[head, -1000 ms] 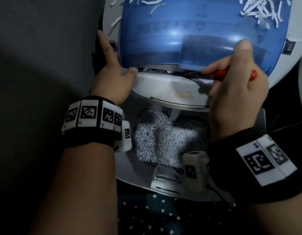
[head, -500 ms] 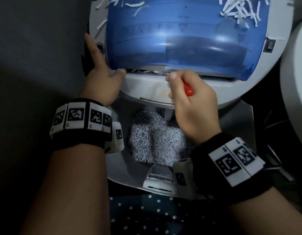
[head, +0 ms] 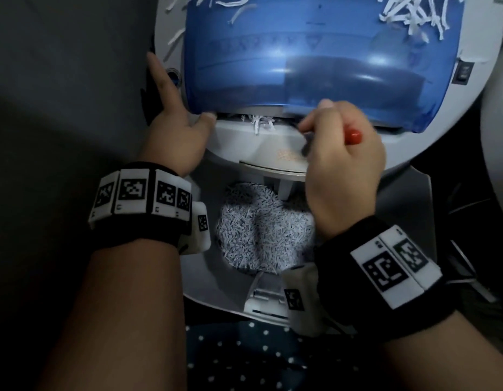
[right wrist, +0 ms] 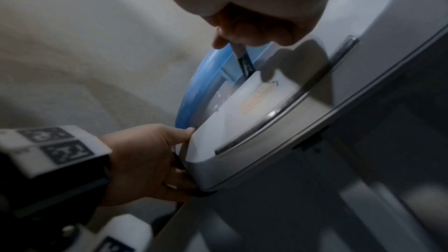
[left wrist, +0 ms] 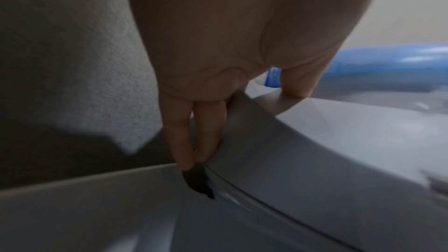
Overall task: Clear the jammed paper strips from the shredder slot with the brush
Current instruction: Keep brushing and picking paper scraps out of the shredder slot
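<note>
The shredder [head: 272, 148] has a grey-white head under a blue translucent cover [head: 301, 57]. White jammed paper strips [head: 260, 124] stick out of the slot just below the cover's front edge. My right hand [head: 315, 125] grips the brush, whose red handle [head: 353, 136] shows above my knuckles. Its dark bristle end [right wrist: 244, 62] reaches into the slot right of the strips. My left hand [head: 174, 136] holds the head's left edge, thumb on top by the slot's left end and fingers [left wrist: 184, 141] down the side.
Below the head, the open bin [head: 202, 277] holds a heap of shredded paper [head: 261, 230]. More loose strips [head: 408, 12] lie on top of the blue cover. A grey wall stands to the left, and dark dotted fabric [head: 244, 356] lies in front of the bin.
My right hand has swept the brush leftward along the slot from its right end to the middle. More strips now hang out of the slot. The left hand has stayed put.
</note>
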A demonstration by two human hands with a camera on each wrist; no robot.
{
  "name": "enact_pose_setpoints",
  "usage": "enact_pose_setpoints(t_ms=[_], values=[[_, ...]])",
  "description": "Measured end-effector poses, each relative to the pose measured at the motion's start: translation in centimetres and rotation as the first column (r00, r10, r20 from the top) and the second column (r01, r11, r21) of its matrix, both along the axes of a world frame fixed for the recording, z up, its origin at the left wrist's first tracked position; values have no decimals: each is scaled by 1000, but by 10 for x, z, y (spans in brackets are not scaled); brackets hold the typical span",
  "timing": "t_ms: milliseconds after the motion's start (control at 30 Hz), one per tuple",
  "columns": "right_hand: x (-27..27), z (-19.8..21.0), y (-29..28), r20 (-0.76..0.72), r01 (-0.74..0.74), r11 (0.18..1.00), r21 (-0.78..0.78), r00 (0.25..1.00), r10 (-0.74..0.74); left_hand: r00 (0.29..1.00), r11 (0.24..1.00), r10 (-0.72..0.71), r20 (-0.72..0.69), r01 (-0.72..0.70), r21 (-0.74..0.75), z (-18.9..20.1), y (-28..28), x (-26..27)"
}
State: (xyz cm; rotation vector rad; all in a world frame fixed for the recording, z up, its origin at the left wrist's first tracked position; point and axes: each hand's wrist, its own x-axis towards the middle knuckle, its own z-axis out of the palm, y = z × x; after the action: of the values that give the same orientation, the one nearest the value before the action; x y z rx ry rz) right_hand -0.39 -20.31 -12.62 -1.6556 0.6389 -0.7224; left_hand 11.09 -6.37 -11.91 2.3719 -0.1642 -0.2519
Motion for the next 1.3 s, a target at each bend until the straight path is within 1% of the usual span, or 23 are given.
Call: enact_pose_setpoints(t_ms=[67, 133, 200, 267, 300, 367, 433, 467, 533, 633, 667, 733, 800, 833, 867, 933, 1000, 1067, 1133, 1200, 1233, 1267, 1300], values=[[0, -5, 0, -40, 25, 993, -117, 999, -30, 1000, 1000, 6, 0, -6, -2, -2, 1, 2], [0, -12, 7, -127, -124, 972, -199, 987, 100, 1000, 1000, -2, -2, 2, 7, -1, 0, 2], [0, -13, 16, -150, -302, 946, -116, 947, 284, 1000, 1000, -18, -2, 18, 10, 0, 0, 1], [1, -11, 18, -94, -371, 929, -12, 925, 368, 1000, 1000, -29, -7, 29, 9, 0, 0, 0], [2, -8, 16, -65, -342, 940, 8, 937, 342, 999, 999, -32, -7, 32, 12, 0, 0, 0], [1, -5, 10, -26, -179, 983, -29, 984, 178, 999, 999, -39, -10, 39, 5, 0, 0, 0], [1, -8, 5, -39, -44, 986, -158, 999, 38, 999, 999, -37, -8, 37, -1, -1, -1, 1], [1, -11, 5, -68, -42, 972, -231, 997, 27, 999, 999, -33, -8, 33, -4, -1, -1, 1], [1, -16, 11, -143, -160, 941, -300, 982, 121, 1000, 1000, -30, -5, 30, -1, -2, 0, 2], [2, -15, 19, -145, -397, 907, -140, 914, 378, 999, 999, -39, -3, 39, 7, -1, 0, 0], [2, -13, 20, -115, -425, 901, -89, 903, 415, 999, 999, -39, -5, 39, 4, -1, 0, 0], [2, -7, 17, -36, -307, 951, -38, 951, 306, 999, 999, -38, -12, 38, 1, 0, 0, -1], [4, -5, 10, 37, -67, 998, -10, 997, 68, 999, 999, -34, -19, 34, -4, 0, 0, -1], [4, -5, 7, 44, 2, 1000, -29, 999, -1, 999, 1000, -30, -17, 30, -6, 0, 0, 0], [5, -7, 7, 23, 12, 997, -74, 1000, -11, 1000, 1000, -27, -13, 27, -10, -1, 0, 0], [5, -14, 11, -80, -143, 977, -156, 988, 132, 1000, 1000, -25, -10, 25, -19, -1, 0, 1], [4, -16, 19, -158, -359, 925, -126, 928, 338, 999, 999, -32, -7, 32, -12, -2, 1, 2], [5, -13, 23, -119, -457, 889, -40, 885, 450, 999, 999, -38, -5, 38, -2, -3, 1, 2], [5, -6, 22, -38, -359, 933, 11, 933, 359, 999, 999, -33, -6, 33, 2, -2, 1, 1], [6, -3, 16, 32, -117, 993, 13, 993, 117, 1000, 1000, -25, -6, 25, 2, -2, 0, 2], [7, -4, 13, 45, -25, 1000, 5, 999, 25, 1000, 1000, -26, -6, 27, 1, -1, 0, 2], [7, -6, 12, 33, 11, 1000, -19, 999, -10, 1000, 1000, -28, -6, 28, 2, -1, 0, 2], [7, -9, 13, -2, -20, 999, -48, 1000, 20, 1000, 1000, -30, -4, 30, 3, -1, 0, 2]])
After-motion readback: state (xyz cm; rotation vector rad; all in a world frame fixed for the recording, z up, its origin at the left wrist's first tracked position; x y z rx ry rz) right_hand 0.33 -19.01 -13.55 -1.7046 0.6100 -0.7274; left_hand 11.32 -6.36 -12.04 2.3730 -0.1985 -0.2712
